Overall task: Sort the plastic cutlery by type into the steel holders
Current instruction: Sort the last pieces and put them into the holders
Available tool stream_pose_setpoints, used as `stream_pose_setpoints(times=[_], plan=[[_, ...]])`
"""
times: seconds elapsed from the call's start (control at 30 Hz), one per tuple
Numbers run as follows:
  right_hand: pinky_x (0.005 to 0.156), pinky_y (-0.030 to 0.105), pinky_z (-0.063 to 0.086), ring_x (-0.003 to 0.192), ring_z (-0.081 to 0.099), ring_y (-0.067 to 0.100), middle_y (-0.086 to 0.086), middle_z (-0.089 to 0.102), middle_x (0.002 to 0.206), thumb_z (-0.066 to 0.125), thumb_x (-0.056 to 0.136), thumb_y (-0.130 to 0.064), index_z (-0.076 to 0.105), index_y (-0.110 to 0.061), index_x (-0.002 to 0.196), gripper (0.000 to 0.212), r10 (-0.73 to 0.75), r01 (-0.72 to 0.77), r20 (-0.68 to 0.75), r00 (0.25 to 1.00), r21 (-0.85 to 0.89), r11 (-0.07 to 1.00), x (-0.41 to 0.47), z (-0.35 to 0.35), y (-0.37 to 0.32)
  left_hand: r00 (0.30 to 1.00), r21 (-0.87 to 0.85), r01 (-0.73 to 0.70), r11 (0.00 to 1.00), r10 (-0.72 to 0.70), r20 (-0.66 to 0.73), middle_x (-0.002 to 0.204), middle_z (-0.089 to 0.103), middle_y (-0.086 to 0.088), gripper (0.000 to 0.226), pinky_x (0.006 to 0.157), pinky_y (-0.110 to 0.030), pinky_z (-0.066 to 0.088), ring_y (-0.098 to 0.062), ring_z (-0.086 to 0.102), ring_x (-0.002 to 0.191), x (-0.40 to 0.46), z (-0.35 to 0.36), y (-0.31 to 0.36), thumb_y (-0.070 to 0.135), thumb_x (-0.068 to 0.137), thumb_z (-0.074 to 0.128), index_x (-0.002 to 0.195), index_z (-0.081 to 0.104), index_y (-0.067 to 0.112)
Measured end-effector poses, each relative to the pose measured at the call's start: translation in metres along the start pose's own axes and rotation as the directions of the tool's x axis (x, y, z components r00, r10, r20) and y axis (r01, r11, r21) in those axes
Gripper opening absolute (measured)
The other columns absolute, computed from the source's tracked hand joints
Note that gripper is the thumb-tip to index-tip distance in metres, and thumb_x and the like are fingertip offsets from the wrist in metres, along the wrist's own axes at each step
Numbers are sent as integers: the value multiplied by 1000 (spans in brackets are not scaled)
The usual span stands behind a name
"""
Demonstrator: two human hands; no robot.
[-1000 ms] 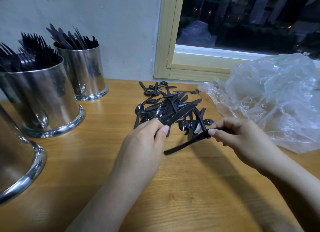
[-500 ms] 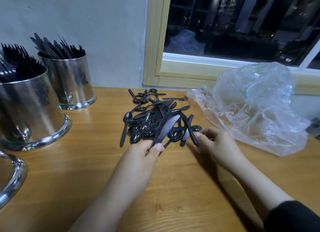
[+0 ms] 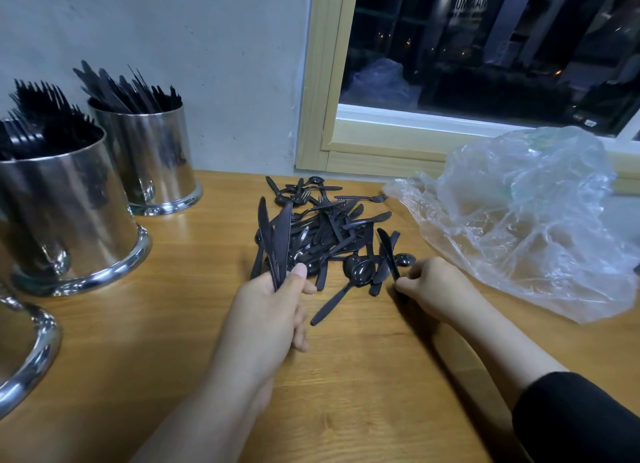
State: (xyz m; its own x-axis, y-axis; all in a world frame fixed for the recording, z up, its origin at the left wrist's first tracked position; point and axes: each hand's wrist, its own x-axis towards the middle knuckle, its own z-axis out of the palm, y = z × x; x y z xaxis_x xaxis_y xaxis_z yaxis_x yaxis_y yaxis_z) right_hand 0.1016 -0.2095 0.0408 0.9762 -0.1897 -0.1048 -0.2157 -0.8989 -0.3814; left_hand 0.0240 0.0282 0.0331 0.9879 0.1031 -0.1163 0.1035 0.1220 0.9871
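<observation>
Left hand (image 3: 268,310) curled round a small bunch of black knives (image 3: 275,241), blades fanned upward, thumb pressed against the handles. Right hand (image 3: 434,289) pinching the handle end of one more knife (image 3: 388,251), blade angled up and away over the near edge of the pile (image 3: 325,227). Between and just beyond both grips, that loose heap of black spoons, forks and knives on the wooden table (image 3: 363,386); a spoon (image 3: 349,286) lying nearest, between the two hands, handle toward the viewer. Right of the right hand, just beside it, a crumpled clear bag (image 3: 530,220). Well left of the left hand, a steel holder (image 3: 65,213) packed with forks, and behind it another holder (image 3: 152,158) filled with knives. At the left edge, only part of a third holder (image 3: 24,348), contents hidden.
</observation>
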Motion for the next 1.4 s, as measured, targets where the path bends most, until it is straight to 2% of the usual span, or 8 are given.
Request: stream_pose_setpoints(times=[0.2,0.33,0.5,0.67,0.83,1.17,1.3,1.4], plan=[[57,23,44,54,55,6,-4,65,58,63,96,-26,62,-9,78,25,-167,208,-143,975,346,915,-34,1,-3,998,-137,48,989,-53,-31,60,39,6,30,44,-25,31,-9,32,48,0,1,-2,39,101,60,96,75,13],[63,23,41,60,52,5,0,66,66,64,97,-23,59,-17,79,20,-480,407,5,877,524,749,-85,12,-32,997,-230,67,971,-60,40,62,31,6,33,45,-25,27,-9,27,50,-3,9,-1,45,95,66,98,72,12],[63,30,43,62,53,15,3,68,72,64,98,-28,59,-23,80,19,-556,456,17,831,552,698,-92,23,-38,994,-189,57,980,-37,105,57,33,8,31,44,-23,28,-10,28,51,-8,18,-4,37,101,61,94,66,7],[74,18,38,81,53,0,-15,60,98,64,96,-25,62,-34,106,13,-431,471,-230,872,159,868,-37,19,-1,998,-94,49,994,-46,32,57,41,3,39,56,-30,40,-13,42,52,-3,11,-4,45,103,54,83,66,14],[89,17,35,105,51,11,-5,48,123,56,99,-10,51,-24,144,47,-481,473,-87,872,-98,875,5,18,16,998,-69,60,996,-62,-27,53,41,3,42,47,-23,40,-13,40,48,-1,14,-3,45,105,49,88,61,8],[90,37,50,107,56,17,-6,55,118,61,97,-20,69,-23,121,26,-565,556,-209,798,-106,824,11,34,22,990,116,-65,991,78,-118,44,41,10,50,56,-30,38,-12,40,45,2,15,-6,52,97,57,58,56,22],[85,38,52,101,57,19,-6,60,115,56,99,-26,71,-23,118,25,-604,592,-248,757,-130,795,13,38,26,995,186,-91,978,97,-22,62,69,3,45,68,-26,51,-15,66,64,-2,17,-11,47,98,58,63,62,18],[83,36,50,98,57,21,-5,63,112,58,99,-22,72,-20,114,21,-626,613,-295,722,-147,776,13,39,28,993,219,-65,974,43,107,52,59,0,41,67,-37,54,-25,58,52,-6,18,-12,43,100,59,76,61,9]])
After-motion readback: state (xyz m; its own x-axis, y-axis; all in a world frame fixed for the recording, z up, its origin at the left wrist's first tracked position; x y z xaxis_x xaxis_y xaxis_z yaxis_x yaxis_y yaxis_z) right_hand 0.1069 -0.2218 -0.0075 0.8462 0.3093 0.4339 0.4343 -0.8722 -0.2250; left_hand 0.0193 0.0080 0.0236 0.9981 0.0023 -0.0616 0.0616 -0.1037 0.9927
